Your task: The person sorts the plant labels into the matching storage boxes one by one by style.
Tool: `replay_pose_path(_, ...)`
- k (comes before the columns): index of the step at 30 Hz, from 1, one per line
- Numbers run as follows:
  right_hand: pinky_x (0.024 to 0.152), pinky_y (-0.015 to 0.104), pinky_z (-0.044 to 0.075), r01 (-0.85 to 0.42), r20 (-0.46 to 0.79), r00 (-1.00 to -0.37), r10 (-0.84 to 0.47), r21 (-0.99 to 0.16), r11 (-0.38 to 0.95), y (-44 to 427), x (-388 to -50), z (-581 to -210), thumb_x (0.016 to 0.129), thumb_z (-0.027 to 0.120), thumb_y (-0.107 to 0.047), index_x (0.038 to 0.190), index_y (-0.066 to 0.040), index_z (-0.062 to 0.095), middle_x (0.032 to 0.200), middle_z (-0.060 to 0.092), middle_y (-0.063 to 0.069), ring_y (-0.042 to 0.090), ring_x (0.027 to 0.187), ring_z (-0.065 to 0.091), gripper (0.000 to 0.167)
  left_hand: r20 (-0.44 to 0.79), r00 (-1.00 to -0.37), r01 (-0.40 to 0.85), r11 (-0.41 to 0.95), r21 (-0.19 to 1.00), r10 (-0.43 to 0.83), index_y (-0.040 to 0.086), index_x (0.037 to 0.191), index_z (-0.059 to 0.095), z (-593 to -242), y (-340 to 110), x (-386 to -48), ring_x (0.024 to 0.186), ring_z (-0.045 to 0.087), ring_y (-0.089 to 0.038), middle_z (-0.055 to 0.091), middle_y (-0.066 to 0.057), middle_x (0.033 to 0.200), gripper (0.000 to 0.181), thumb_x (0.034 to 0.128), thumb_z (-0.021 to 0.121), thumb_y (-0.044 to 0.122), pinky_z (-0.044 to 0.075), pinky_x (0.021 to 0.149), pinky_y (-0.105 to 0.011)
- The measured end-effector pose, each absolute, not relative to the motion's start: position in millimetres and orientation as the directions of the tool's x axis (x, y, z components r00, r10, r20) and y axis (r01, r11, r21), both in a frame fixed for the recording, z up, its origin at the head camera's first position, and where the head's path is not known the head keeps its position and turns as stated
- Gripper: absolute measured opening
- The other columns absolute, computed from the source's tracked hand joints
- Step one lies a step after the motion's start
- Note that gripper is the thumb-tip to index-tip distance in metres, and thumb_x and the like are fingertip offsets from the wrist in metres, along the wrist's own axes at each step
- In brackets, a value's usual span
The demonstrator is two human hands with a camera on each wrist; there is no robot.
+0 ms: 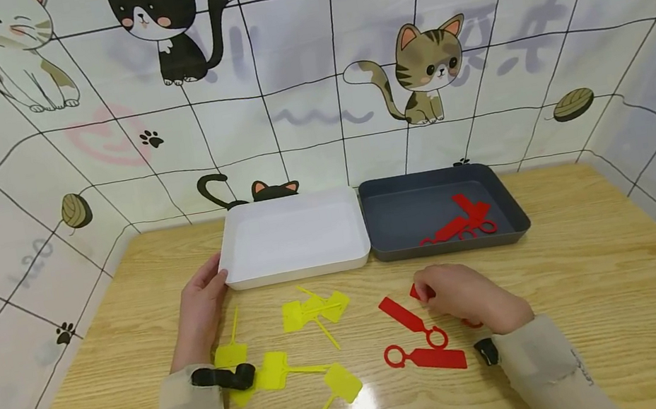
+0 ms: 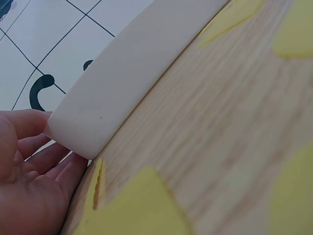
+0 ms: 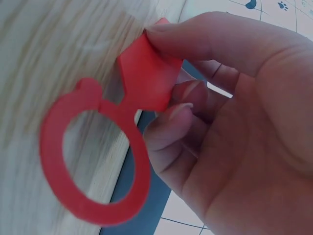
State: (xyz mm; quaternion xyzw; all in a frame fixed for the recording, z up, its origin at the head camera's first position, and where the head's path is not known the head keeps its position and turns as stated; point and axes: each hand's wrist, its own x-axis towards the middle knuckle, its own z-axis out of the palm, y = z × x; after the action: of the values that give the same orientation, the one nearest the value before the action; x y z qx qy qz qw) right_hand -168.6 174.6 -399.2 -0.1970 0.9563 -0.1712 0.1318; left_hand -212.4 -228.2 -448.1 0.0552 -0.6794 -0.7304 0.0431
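Observation:
The right hand [image 1: 461, 294] pinches a red tag [image 3: 149, 73] with a ring end between thumb and fingers, over the wood in front of the dark grey tray [image 1: 451, 247]. Two red tags [image 1: 436, 358] lie to its left, and part of another red ring [image 1: 471, 323] shows beneath the hand. At the near left corner of the white tray [image 1: 300, 273], the left hand [image 1: 201, 317] rests with its thumb and fingers touching the wall; the left wrist view shows the fingers [image 2: 51, 166] loosely bent beside that corner. Several red tags [image 1: 450, 228] lie in the dark grey tray.
Several yellow tags [image 1: 343, 382] with thin stems lie on the wooden table [image 1: 601, 261] in front of the white tray, some near the left wrist. The two trays stand side by side against a cloth [image 1: 314, 114] printed with cats.

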Motion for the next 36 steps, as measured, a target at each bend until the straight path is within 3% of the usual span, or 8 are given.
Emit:
replay_pose_path(19, 0.061, 0.028, 0.04, -0.333, -0.147, -0.904, -0.401, -0.346, 0.877, 176, -172, -402, 0.074, 0.057, 0.0, 0.071, -0.016, 0.058, 0.068, 0.051, -0.007, 0.013, 0.065, 0.045, 0.017, -0.037, -0.99, -0.028, -0.063, 0.998, -0.135, 0.01, 0.138, 0.035, -448, -230, -208, 0.127, 0.031, -0.019, 0.03, -0.007, 0.142, 0.046, 0.0933, 0.047, 0.016, 0.029, 0.1, -0.027)
replay_pose_path(26, 0.065, 0.028, 0.043, -0.317, -0.119, -0.919, -0.375, -0.341, 0.885, 181, -173, -402, 0.076, 0.052, 0.0, 0.072, -0.019, 0.064, 0.074, 0.056, -0.009, 0.011, 0.069, 0.048, 0.023, -0.037, -0.99, -0.027, -0.074, 0.997, -0.138, 0.01, 0.137, 0.036, -448, -230, -209, 0.127, 0.032, -0.019, 0.03, -0.008, 0.142, 0.046, 0.0931, 0.048, 0.015, 0.03, 0.099, -0.026)
replay_pose_path(31, 0.068, 0.03, 0.045, -0.314, -0.095, -0.925, -0.369, -0.359, 0.879, 187, -174, -396, 0.081, 0.053, -0.005, 0.081, -0.016, 0.069, 0.081, 0.06, -0.006, 0.012, 0.073, 0.051, 0.019, -0.036, -0.989, -0.025, -0.08, 0.997, -0.142, 0.01, 0.137, 0.036, -448, -229, -211, 0.127, 0.032, -0.018, 0.031, -0.008, 0.142, 0.046, 0.0927, 0.048, 0.015, 0.03, 0.099, -0.025)
replay_pose_path(36, 0.064, 0.028, 0.042, -0.323, -0.034, -0.932, -0.361, -0.378, 0.868, 194, -174, -391, 0.081, 0.05, -0.005, 0.087, -0.012, 0.067, 0.081, 0.059, -0.005, 0.012, 0.067, 0.048, 0.019, -0.023, -0.99, -0.012, -0.077, 0.997, -0.139, 0.008, 0.137, 0.037, -448, -228, -212, 0.127, 0.031, -0.019, 0.031, -0.009, 0.142, 0.046, 0.0924, 0.049, 0.015, 0.031, 0.099, -0.024)
